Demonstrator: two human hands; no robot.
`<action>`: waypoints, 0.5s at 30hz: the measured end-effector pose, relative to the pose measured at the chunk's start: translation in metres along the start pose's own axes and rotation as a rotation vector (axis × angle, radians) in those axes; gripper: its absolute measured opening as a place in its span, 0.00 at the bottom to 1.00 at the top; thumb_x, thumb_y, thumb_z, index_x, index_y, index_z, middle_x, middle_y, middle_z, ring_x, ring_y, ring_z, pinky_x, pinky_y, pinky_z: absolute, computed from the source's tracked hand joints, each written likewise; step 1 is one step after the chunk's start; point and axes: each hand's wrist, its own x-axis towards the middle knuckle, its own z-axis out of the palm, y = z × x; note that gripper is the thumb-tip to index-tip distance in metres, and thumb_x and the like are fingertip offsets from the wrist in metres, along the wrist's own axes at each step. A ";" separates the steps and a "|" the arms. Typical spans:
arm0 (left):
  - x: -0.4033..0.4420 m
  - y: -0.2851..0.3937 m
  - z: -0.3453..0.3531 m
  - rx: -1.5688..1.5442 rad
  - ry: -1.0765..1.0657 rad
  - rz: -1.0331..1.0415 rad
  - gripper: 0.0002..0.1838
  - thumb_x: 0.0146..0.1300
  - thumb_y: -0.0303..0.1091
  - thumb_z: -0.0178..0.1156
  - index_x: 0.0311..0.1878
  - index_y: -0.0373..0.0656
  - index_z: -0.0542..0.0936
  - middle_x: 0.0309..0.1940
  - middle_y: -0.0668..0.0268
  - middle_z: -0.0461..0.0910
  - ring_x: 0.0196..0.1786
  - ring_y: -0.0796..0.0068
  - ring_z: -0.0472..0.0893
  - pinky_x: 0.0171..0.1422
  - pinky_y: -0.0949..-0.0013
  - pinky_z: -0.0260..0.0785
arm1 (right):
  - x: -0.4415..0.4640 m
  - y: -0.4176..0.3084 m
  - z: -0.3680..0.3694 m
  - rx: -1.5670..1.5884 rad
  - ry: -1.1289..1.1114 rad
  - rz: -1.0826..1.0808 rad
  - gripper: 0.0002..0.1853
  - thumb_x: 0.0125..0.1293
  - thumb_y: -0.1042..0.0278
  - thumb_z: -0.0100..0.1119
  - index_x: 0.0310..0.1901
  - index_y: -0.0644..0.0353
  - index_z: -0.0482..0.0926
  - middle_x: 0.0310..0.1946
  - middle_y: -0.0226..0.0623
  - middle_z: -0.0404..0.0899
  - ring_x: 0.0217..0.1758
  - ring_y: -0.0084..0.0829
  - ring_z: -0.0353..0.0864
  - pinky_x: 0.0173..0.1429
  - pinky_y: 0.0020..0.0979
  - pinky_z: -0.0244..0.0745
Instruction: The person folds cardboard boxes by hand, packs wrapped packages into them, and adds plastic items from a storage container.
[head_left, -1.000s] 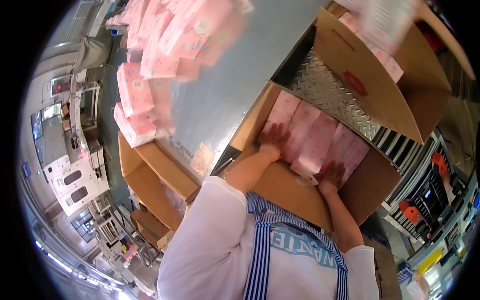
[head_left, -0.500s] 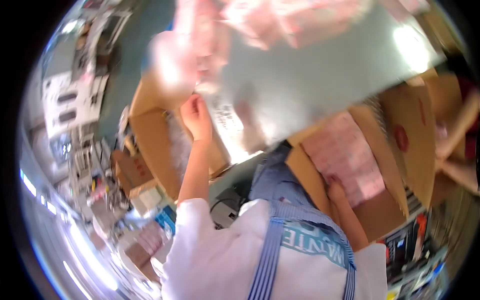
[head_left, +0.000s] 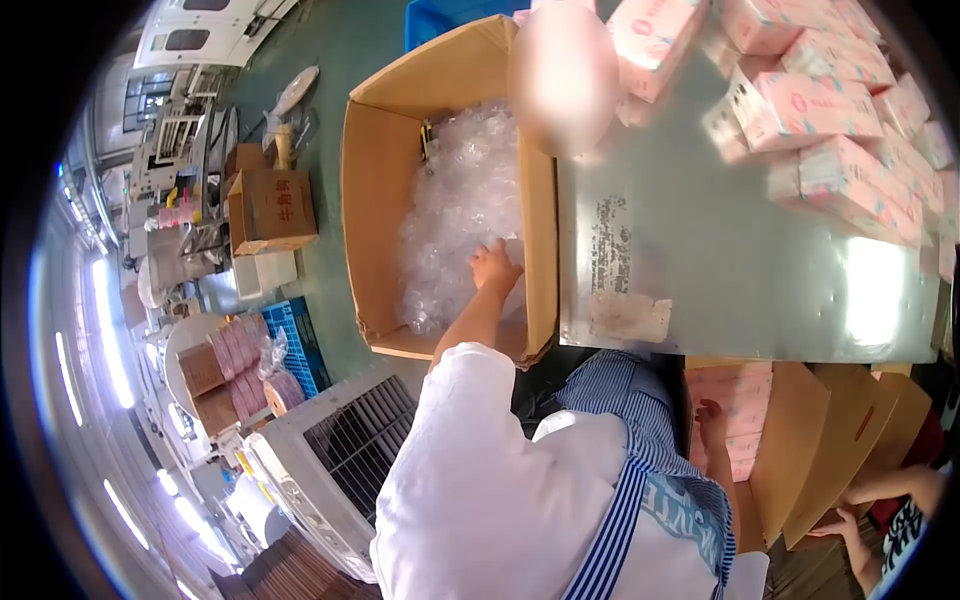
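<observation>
My left hand [head_left: 495, 268] is down in the big cardboard box [head_left: 540, 240]. Its fingers are spread apart and a bit bent, on the crinkly clear plastic [head_left: 458, 190]. My right hand [head_left: 712, 422] is over the other box [head_left: 795, 430], by the pink packs [head_left: 747, 405] inside. Those fingers look a little curled, but I can't tell if they hold anything. More pink packs with red marks [head_left: 820, 105] lie in a heap on the shiny table [head_left: 720, 280].

The left arm [head_left: 468, 328] stretches forward, its left hand [head_left: 495, 268] loosely spread; the right hand [head_left: 712, 420] (fingers slightly curled) sits nearer the torso [head_left: 590, 480].
</observation>
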 end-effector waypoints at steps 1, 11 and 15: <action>0.009 -0.012 0.010 -0.009 -0.004 -0.007 0.27 0.54 0.44 0.60 0.59 0.56 0.70 0.54 0.53 0.73 0.53 0.52 0.75 0.56 0.54 0.69 | -0.004 -0.025 0.003 -0.011 -0.001 -0.003 0.15 0.62 0.66 0.49 0.48 0.64 0.76 0.39 0.47 0.80 0.43 0.40 0.80 0.47 0.36 0.74; 0.025 -0.061 0.047 -1.468 -0.377 -0.260 0.16 0.49 0.24 0.62 0.44 0.42 0.80 0.38 0.61 0.78 0.36 0.73 0.81 0.33 0.69 0.77 | -0.002 -0.043 0.020 -0.257 -0.023 -0.249 0.13 0.63 0.70 0.48 0.47 0.63 0.76 0.39 0.49 0.80 0.42 0.44 0.80 0.46 0.36 0.74; 0.026 -0.058 0.029 -1.215 -0.262 -0.282 0.14 0.49 0.20 0.63 0.41 0.40 0.79 0.30 0.65 0.78 0.33 0.73 0.79 0.35 0.72 0.75 | -0.016 -0.053 0.012 -0.340 0.015 -0.226 0.14 0.62 0.71 0.48 0.47 0.64 0.76 0.40 0.51 0.79 0.41 0.45 0.80 0.46 0.36 0.74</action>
